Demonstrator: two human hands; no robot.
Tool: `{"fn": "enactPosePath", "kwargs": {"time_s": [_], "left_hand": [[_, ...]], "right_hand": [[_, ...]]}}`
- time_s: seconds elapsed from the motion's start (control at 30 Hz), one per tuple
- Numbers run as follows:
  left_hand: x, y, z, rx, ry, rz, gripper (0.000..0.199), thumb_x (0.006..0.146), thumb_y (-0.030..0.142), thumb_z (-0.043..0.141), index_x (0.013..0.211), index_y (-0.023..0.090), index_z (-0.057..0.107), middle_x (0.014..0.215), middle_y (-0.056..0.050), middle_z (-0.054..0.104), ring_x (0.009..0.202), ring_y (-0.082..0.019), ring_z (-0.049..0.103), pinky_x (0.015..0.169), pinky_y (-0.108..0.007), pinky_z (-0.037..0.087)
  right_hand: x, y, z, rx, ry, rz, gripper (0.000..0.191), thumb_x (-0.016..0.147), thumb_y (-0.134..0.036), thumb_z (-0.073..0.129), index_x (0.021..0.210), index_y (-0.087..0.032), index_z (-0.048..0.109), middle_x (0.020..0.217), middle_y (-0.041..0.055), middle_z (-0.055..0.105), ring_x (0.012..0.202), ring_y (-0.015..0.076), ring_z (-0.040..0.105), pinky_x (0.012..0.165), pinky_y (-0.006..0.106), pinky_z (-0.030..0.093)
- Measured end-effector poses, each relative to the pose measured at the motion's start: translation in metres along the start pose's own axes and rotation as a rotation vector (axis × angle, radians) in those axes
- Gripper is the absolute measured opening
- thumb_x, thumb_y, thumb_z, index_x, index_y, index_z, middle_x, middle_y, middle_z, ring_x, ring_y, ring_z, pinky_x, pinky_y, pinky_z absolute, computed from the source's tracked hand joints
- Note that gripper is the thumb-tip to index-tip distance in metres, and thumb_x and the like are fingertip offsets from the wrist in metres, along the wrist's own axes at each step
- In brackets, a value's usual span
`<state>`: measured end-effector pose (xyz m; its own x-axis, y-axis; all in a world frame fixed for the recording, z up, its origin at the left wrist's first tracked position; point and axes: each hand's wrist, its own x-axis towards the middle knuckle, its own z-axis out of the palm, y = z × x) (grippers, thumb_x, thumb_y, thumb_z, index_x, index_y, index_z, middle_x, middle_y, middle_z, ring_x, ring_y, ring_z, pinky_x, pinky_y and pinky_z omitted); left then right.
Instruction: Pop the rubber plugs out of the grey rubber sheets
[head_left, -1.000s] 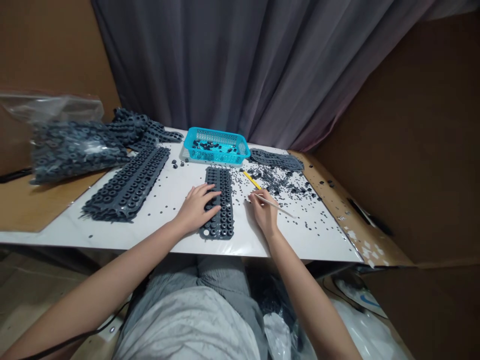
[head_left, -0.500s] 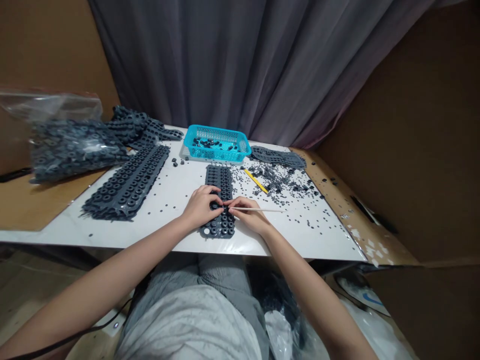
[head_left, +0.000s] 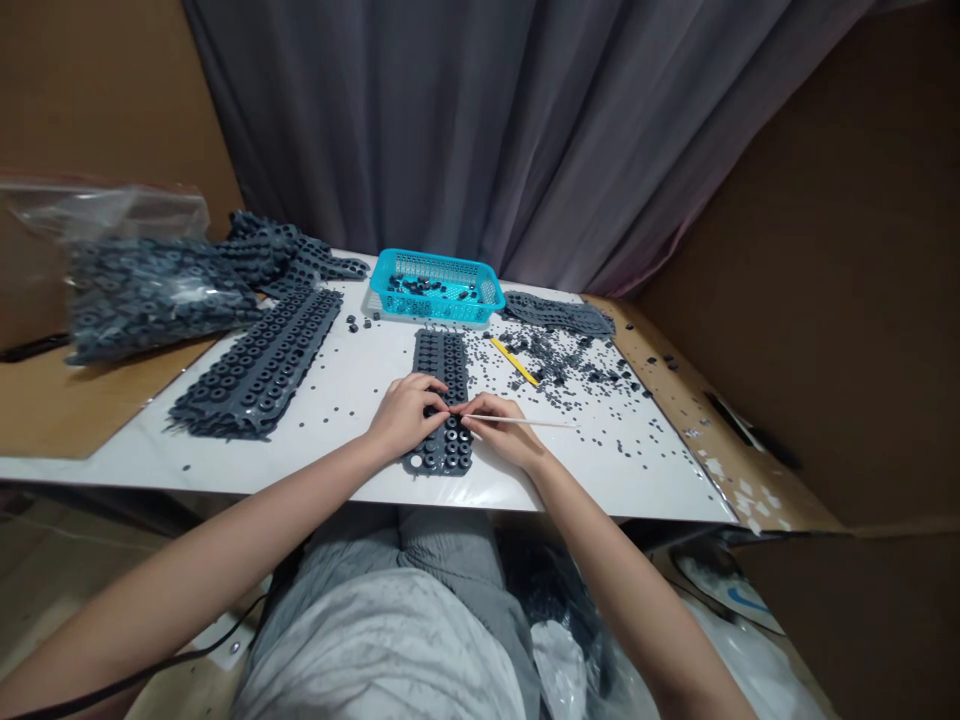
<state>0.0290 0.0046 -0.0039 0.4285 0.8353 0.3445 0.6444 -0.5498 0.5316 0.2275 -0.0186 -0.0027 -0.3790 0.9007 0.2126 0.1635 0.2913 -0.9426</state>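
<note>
A dark rubber sheet (head_left: 431, 345) with rows of round ring-shaped parts lies lengthwise in front of me on the white table. My left hand (head_left: 409, 415) rests over its middle, thumb and forefinger pinched together; whatever is between them is too small to make out. Right beside it, my right hand (head_left: 499, 425) grips a thin white stick (head_left: 547, 422) that points out to the right. The fingertips of both hands meet above the sheet. A white round spot (head_left: 416, 462) shows at the sheet's near left corner.
A stack of similar sheets (head_left: 259, 370) lies left, by a clear bag of dark parts (head_left: 157, 300). A blue basket (head_left: 439, 285) with small black pieces stands behind. On the right are a yellow tool (head_left: 514, 362), scattered dark bits (head_left: 570, 360) and a perforated strip (head_left: 562, 315).
The whole view has shifted slightly. Both hands stay together over the same part of the sheet, fingertips slightly closer, and the stick remains in my right hand.
</note>
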Motion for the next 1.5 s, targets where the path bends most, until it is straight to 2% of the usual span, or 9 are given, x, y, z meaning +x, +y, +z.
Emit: {"fn": "enactPosePath", "kwargs": {"time_s": [0.4, 0.57, 0.8, 1.1, 1.5], "left_hand": [[0.0002, -0.0009, 0.001, -0.001, 0.009, -0.007, 0.009, 0.078, 0.024, 0.064, 0.072, 0.023, 0.071, 0.107, -0.002, 0.067, 0.105, -0.024, 0.056, 0.089, -0.044, 0.042], [-0.0002, -0.0001, 0.0002, -0.009, 0.01, -0.005, 0.01, 0.078, 0.025, 0.064, 0.071, 0.023, 0.071, 0.105, -0.002, 0.067, 0.103, -0.024, 0.056, 0.089, -0.043, 0.042], [-0.0009, -0.0015, 0.0005, -0.022, 0.007, -0.019, 0.008, 0.078, 0.023, 0.065, 0.073, 0.024, 0.072, 0.106, -0.002, 0.067, 0.102, -0.023, 0.056, 0.088, -0.042, 0.042], [-0.0001, -0.0008, 0.0005, -0.037, 0.005, -0.019, 0.009, 0.078, 0.022, 0.063, 0.074, 0.023, 0.072, 0.106, -0.002, 0.067, 0.104, -0.024, 0.055, 0.09, -0.043, 0.043], [0.0, -0.0016, 0.001, -0.023, 0.001, -0.014, 0.01, 0.079, 0.024, 0.063, 0.073, 0.023, 0.071, 0.105, -0.002, 0.067, 0.103, -0.023, 0.055, 0.089, -0.043, 0.043]], "right_hand": [[-0.0015, 0.0025, 0.0016, -0.22, 0.035, -0.166, 0.017, 0.086, -0.037, 0.059, 0.082, -0.021, 0.063, 0.098, 0.009, 0.073, 0.089, 0.0229, 0.069, 0.077, 0.036, 0.053], [-0.001, 0.0034, 0.0033, -0.253, 0.073, -0.158, 0.017, 0.086, -0.036, 0.058, 0.08, -0.021, 0.064, 0.096, 0.0087, 0.074, 0.086, 0.023, 0.069, 0.075, 0.036, 0.053], [-0.0016, 0.001, 0.0015, -0.091, 0.064, -0.067, 0.018, 0.082, -0.037, 0.065, 0.081, -0.019, 0.063, 0.101, 0.0108, 0.072, 0.093, 0.0222, 0.068, 0.079, 0.036, 0.052], [-0.0008, 0.0033, 0.0028, -0.173, 0.034, -0.16, 0.018, 0.085, -0.038, 0.061, 0.081, -0.021, 0.063, 0.1, 0.011, 0.072, 0.092, 0.023, 0.069, 0.079, 0.037, 0.053], [-0.001, 0.0023, 0.0028, -0.249, 0.045, -0.183, 0.015, 0.087, -0.035, 0.057, 0.082, -0.022, 0.062, 0.099, 0.0089, 0.073, 0.09, 0.0228, 0.069, 0.077, 0.036, 0.054]]}}
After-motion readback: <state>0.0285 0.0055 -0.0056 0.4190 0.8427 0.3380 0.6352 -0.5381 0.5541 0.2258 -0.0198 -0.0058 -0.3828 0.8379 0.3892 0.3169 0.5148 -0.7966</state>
